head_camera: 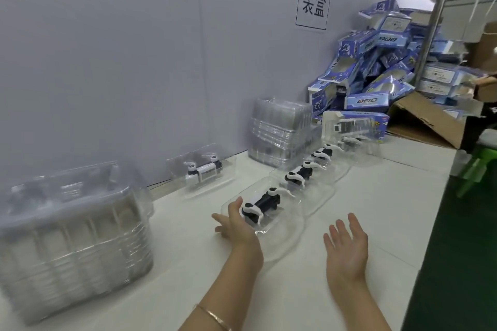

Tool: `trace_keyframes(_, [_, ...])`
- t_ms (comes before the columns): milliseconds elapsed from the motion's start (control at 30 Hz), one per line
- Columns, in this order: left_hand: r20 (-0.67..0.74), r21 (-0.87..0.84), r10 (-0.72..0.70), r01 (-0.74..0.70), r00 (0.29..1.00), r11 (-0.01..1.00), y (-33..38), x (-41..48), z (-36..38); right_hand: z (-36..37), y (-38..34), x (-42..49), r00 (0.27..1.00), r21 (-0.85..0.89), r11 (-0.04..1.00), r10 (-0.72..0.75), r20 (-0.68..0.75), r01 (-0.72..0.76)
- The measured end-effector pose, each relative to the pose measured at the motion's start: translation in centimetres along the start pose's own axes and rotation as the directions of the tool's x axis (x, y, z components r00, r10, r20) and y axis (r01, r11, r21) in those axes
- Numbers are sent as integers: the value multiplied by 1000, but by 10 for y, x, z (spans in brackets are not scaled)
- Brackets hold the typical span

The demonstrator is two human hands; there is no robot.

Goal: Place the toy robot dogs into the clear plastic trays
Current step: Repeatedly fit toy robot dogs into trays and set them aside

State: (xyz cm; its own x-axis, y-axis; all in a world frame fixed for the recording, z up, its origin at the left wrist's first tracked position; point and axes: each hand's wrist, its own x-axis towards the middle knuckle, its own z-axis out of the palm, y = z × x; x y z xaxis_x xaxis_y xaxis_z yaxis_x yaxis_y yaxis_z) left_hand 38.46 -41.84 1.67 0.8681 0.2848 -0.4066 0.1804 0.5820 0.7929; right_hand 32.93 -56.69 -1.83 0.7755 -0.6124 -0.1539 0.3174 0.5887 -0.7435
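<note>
Toy dog: black and white, seated in the nearest clear tray on the white table. Left hand: laid at the tray's left rim, fingers straight, thumb raised just beside the dog's head. Right hand: held apart right of the tray, palm up, fingers spread wide, nothing held. More filled trays are lined up behind it. A stack of empty trays is kept at the left.
</note>
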Motion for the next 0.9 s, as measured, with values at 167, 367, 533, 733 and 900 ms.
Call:
trace_keyframes(167, [0,69,98,-98,995,993,15,-14,-37,0,3,-1,994,-113,992,-51,93,62])
trace_keyframes(367, [-105,20,538,-539,837,842,87,-48,-156,19,16,-52,840,-428,737,-359,406,523])
trace_keyframes(533, [-355,290,814,-773,460,564,159,-50,-245,106,37,-122,497,-310,465,-361,789,829])
trace_keyframes(733, [73,623,626,-526,777,579,180,-15,-282,226,69,-186,92,-96,111,36,995,989])
trace_keyframes(900, [110,529,640,-590,760,610,176,7,-281,265,102,-194,71,-19,-174,298,952,984])
